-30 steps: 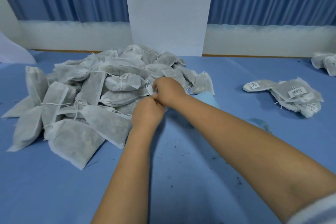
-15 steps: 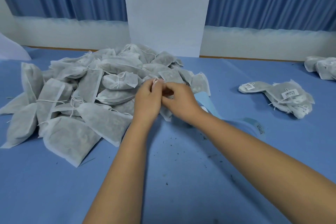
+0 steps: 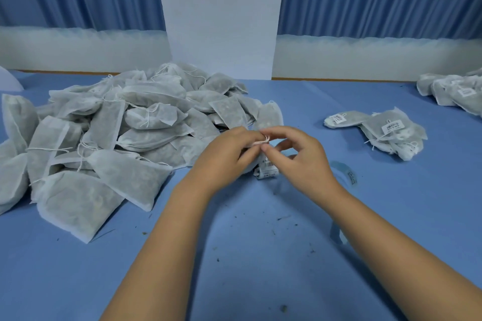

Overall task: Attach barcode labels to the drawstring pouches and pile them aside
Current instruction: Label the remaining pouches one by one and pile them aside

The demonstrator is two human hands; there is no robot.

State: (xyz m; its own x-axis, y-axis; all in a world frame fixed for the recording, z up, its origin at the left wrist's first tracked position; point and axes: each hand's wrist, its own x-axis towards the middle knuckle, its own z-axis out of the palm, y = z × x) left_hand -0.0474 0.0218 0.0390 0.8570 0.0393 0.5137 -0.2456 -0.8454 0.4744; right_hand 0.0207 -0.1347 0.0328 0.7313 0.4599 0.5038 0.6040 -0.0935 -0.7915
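A big heap of grey-white drawstring pouches (image 3: 125, 133) covers the left of the blue table. In front of it my left hand (image 3: 224, 156) and my right hand (image 3: 302, 159) meet over one pouch. Both pinch its white drawstring (image 3: 262, 140) between thumb and fingers. A white barcode label (image 3: 266, 171) hangs below the string, between my hands. The pouch itself is mostly hidden behind my hands. A small pile of labelled pouches (image 3: 388, 133) lies to the right.
Another group of labelled pouches (image 3: 453, 91) sits at the far right edge. A strip of blue label backing (image 3: 348, 173) lies right of my right hand. A white panel (image 3: 221, 15) stands behind the heap. Dark crumbs dot the blue table (image 3: 247, 255).
Both hands pulled back from the heap toward me with one pouch. The drawstring and a hanging barcode label now show between them.
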